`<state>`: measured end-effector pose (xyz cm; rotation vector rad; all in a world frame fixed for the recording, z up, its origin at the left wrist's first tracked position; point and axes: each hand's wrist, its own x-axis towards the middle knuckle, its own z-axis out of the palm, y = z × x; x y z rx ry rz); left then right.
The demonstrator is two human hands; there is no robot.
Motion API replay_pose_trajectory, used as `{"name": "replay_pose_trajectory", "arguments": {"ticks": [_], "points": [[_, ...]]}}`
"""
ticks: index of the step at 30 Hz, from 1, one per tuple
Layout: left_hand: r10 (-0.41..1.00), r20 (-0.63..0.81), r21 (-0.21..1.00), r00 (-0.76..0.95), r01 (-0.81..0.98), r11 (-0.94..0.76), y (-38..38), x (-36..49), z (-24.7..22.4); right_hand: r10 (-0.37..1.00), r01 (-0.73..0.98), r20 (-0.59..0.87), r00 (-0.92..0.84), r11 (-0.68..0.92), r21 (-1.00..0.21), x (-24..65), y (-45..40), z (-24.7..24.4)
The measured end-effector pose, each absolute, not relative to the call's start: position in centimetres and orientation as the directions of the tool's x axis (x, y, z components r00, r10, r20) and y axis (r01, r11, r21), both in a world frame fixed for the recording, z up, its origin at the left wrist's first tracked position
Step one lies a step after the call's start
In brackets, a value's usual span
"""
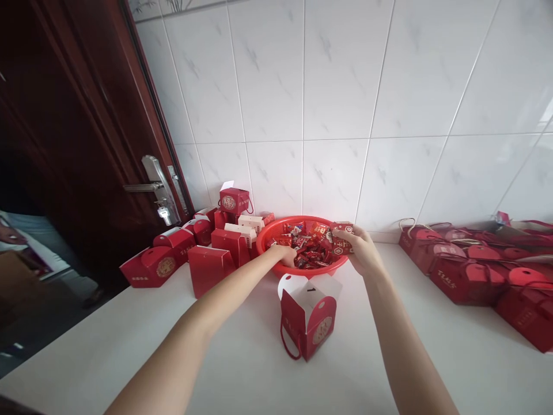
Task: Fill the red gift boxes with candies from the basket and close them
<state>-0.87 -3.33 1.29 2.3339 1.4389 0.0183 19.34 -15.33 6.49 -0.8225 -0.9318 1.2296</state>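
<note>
A red plastic basin (275, 226) full of wrapped candies (313, 251) stands against the tiled wall. My left hand (285, 255) reaches over the near left rim into the candies; its fingers curl down, and whatever they grip is hidden. At the basin's right rim, my right hand (360, 249) pinches a red packet (343, 237) with a pale hexagon print. Nearer to me, between my forearms, an open red gift box (309, 323) sits upright with its flaps raised. A dark red cord handle hangs down its left side.
Several red boxes (173, 246) are grouped left of the basin, one small box (234, 200) stacked on top. More corded red boxes (469, 276) line the right side. Beyond the white tabletop (129, 340) at left is a dark wooden door (86, 104) with a metal handle.
</note>
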Motion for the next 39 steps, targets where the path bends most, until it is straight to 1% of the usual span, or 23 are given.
{"name": "replay_pose_trajectory", "arguments": {"ticks": [3,5,14,22,25,28,30,33,35,39], "points": [[0.835,-0.384,0.23,0.394,0.917,-0.326,-2.5,-0.5,1.5,0.988,-0.405,0.128,0.088,0.153,-0.901,19.4,-15.4,6.6],[0.82,-0.441,0.196,0.366,0.93,-0.31,-2.1,-0.4,1.9,0.987,-0.405,0.129,0.091,0.155,-0.901,19.4,-15.4,6.6],[0.823,-0.404,0.162,0.4,0.917,-0.365,-2.1,0.6,2.0,0.988,-0.404,0.125,0.087,0.15,-0.902,19.1,-15.7,6.9],[0.787,-0.408,0.213,0.463,0.887,-0.41,-2.9,0.3,2.6,0.987,-0.396,0.134,0.09,0.159,-0.904,19.2,-15.5,6.7],[0.8,-0.359,0.28,0.482,0.873,-0.4,-2.5,-0.3,2.7,0.984,-0.379,0.155,0.088,0.177,-0.908,19.4,-15.3,6.5],[0.83,-0.252,0.383,0.498,0.839,-0.387,-2.1,-1.3,3.2,0.982,-0.368,0.162,0.093,0.185,-0.912,19.5,-15.2,6.4],[0.85,-0.164,0.481,0.5,0.793,-0.373,-2.2,-2.1,3.5,0.983,-0.368,0.157,0.098,0.183,-0.912,19.6,-15.2,6.4],[0.887,-0.043,0.721,0.459,0.629,-0.291,-3.0,-3.1,3.8,0.984,-0.374,0.145,0.104,0.174,-0.911,19.6,-15.2,6.4],[0.913,-0.002,0.846,0.408,0.488,-0.216,-3.9,-3.6,3.8,0.985,-0.373,0.139,0.104,0.168,-0.913,19.6,-15.2,6.4],[0.926,0.044,0.939,0.374,0.302,-0.167,-6.1,-3.6,3.6,0.985,-0.356,0.144,0.095,0.169,-0.919,19.6,-15.2,6.3]]}}
